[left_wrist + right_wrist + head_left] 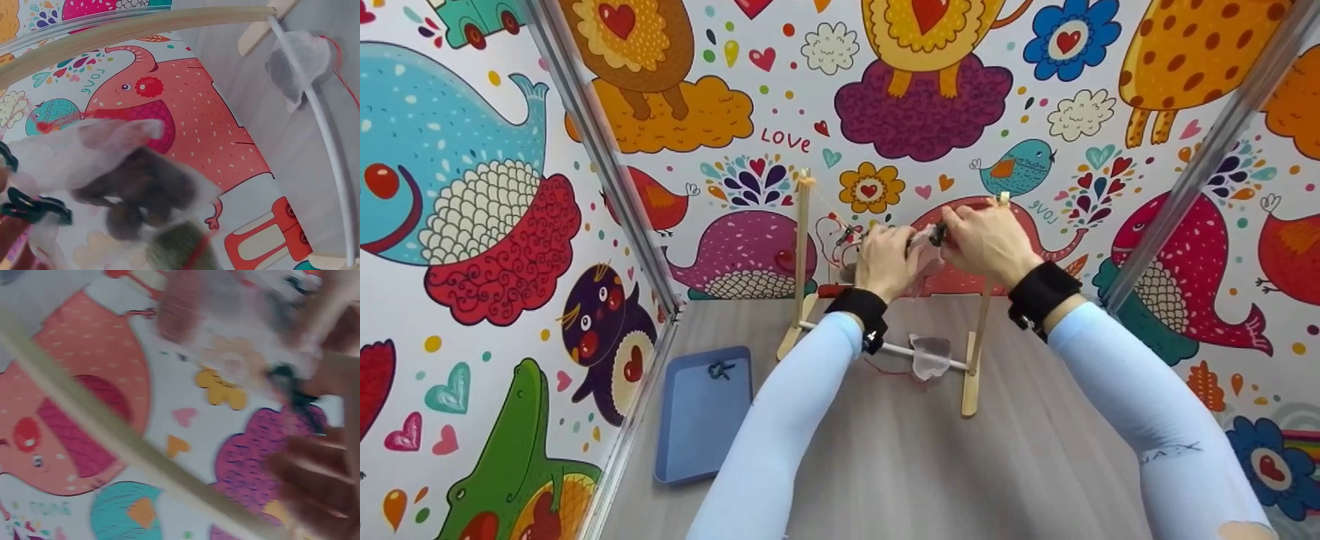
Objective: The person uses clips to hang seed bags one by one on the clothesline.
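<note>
My left hand (885,259) is raised between two wooden uprights and grips a sheer white pouch (924,251). In the left wrist view, dark lumps show through this pouch (140,185), blurred. Close on its right, my right hand (990,236) pinches a dark green twisted tie (292,385) at the pouch's end. Fingers (315,489) curl near the tie in the right wrist view. A second dark green piece shows there, partly hidden. Below the dark pouch, a bundle with green contents (183,247) bears a red string.
The stick stand has a left upright (802,247), a right upright (982,322) and a white crossbar (900,349). Another sheer pouch (931,358) with red string lies over the crossbar. A blue tray (690,465) at left holds a dark green tie (721,370). Patterned walls enclose the table.
</note>
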Available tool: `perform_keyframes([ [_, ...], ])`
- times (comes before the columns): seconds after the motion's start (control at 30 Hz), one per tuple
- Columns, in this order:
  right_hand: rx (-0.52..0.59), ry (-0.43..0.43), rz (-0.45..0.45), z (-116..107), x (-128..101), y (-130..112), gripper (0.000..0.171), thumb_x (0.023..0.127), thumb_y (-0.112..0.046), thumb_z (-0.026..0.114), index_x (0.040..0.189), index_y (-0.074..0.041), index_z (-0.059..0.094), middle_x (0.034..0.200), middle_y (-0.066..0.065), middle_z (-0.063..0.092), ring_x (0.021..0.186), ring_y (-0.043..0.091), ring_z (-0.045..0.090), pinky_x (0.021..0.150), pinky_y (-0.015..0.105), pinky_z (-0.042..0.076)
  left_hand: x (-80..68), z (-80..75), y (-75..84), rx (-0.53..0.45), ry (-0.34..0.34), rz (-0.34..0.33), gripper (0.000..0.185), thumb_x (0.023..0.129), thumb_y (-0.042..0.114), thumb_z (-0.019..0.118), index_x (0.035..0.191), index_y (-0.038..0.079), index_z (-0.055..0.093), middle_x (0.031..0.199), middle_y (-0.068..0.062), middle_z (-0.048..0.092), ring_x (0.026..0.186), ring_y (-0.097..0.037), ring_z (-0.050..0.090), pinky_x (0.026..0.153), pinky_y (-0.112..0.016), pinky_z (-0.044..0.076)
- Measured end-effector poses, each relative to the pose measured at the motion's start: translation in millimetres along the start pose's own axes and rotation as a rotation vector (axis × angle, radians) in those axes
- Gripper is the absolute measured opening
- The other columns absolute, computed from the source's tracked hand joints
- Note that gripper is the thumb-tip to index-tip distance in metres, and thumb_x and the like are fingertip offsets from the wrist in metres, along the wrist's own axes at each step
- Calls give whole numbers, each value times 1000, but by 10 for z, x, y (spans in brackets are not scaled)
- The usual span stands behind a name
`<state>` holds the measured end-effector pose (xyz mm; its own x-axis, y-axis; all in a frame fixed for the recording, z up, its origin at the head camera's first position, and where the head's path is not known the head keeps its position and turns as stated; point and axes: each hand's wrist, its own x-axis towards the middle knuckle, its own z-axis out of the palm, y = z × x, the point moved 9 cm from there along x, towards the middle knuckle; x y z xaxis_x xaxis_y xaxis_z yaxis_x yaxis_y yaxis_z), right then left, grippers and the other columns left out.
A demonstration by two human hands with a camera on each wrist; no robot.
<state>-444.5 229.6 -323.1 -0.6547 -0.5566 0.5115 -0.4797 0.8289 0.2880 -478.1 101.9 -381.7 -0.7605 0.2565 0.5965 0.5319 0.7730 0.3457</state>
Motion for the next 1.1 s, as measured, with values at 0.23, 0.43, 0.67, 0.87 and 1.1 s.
perform_keyframes([
  [0.23,115,114,107,281,-446,-6,51,93,-22,83,135,-3,61,87,16,76,55,32,64,50,45,59,-331,-326,-481,-98,222,83,17,101,17,78,115,9,81,119,-10,83,116,-31,73,104,-42,63],
  [0.43,222,-73,237,865,-921,-46,49,95,-25,81,134,-3,61,95,19,80,59,32,64,52,49,58,-718,-526,-1232,-20,288,33,12,97,11,79,107,6,81,108,-13,83,107,-35,74,100,-46,62],
  [0.67,294,-192,384,1297,-1296,-98,60,97,-29,83,144,-2,57,111,26,77,85,48,75,75,62,67,-1401,-663,-2248,67,224,-159,10,96,5,76,106,1,78,104,-20,80,102,-44,73,96,-55,61],
  [0.87,351,-226,488,1534,-1463,-188,62,97,-31,82,148,-2,58,132,29,74,114,52,75,93,69,65,-2170,-449,-3055,132,-140,-584,31,99,6,68,128,-3,73,126,-28,76,121,-51,71,105,-64,60],
  [1.1,408,-279,524,1863,-1682,-465,57,96,-29,82,142,0,63,128,27,74,114,49,74,92,67,65,-2932,152,-3419,207,-437,-594,61,92,8,78,149,-3,61,155,-31,61,130,-57,67,106,-72,59],
])
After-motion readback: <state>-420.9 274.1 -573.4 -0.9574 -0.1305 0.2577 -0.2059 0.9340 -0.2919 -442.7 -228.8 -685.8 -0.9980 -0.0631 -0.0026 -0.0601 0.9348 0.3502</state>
